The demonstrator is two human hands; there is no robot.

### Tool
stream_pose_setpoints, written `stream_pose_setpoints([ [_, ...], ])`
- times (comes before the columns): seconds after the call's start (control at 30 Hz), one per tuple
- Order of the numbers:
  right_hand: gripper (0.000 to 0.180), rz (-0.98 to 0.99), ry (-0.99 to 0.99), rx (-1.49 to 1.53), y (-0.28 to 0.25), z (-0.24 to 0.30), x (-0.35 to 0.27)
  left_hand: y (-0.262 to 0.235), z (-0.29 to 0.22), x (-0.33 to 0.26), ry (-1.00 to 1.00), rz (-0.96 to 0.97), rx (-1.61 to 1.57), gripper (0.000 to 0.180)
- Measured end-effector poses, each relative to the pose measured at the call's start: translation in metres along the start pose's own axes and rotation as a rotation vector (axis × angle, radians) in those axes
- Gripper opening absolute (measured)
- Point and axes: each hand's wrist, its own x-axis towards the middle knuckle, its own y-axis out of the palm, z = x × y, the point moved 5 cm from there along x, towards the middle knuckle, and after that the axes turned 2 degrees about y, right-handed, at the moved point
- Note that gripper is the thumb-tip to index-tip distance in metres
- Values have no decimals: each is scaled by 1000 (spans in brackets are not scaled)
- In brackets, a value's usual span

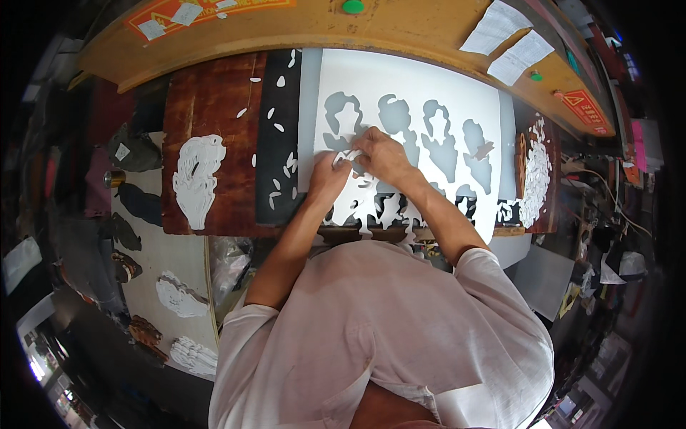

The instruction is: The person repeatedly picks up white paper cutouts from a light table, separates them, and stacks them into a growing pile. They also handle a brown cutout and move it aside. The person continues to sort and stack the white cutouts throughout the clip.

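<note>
A white sheet [407, 71] with rows of shaped holes lies on a grey board [310, 93] in front of me. My left hand [331, 175] and my right hand [384, 156] come together over its left part. Between their bent fingers is a white cut-out piece [348, 156], folded or bunched; its full shape is hidden by the fingers. More white cut-out pieces [357, 196] hang or lie just below the hands, toward my body. A small brown shape [484, 150] rests over the rightmost hole of the sheet.
A yellow machine beam [336, 32] spans the far side, with papers [496, 27] on it. To the left, a pile of white pieces [198, 179] sits on a reddish-brown board [214, 93]. Scraps [536, 179] heap at the right. A side table [161, 243] holds more stacked pieces.
</note>
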Motion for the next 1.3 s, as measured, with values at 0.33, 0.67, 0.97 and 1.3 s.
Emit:
stream_pose_setpoints([
  [0.33, 23, -80, -63, 350, -9, -2, -19, 1, -12, 13, 50, 203, 32, 22],
  [0.67, 10, -147, 54, 586, -7, -12, -32, 0, -2, 17, 65, 100, 39, 24],
  [0.97, 43, 249, 397, 283, -47, -46, -114, 0, -9, 2, -67, 332, -104, 36],
  [1.3, 14, -88, 568, 1925, 52, -14, -93, -1, -30, -64, -239, 180, -401, 50],
])
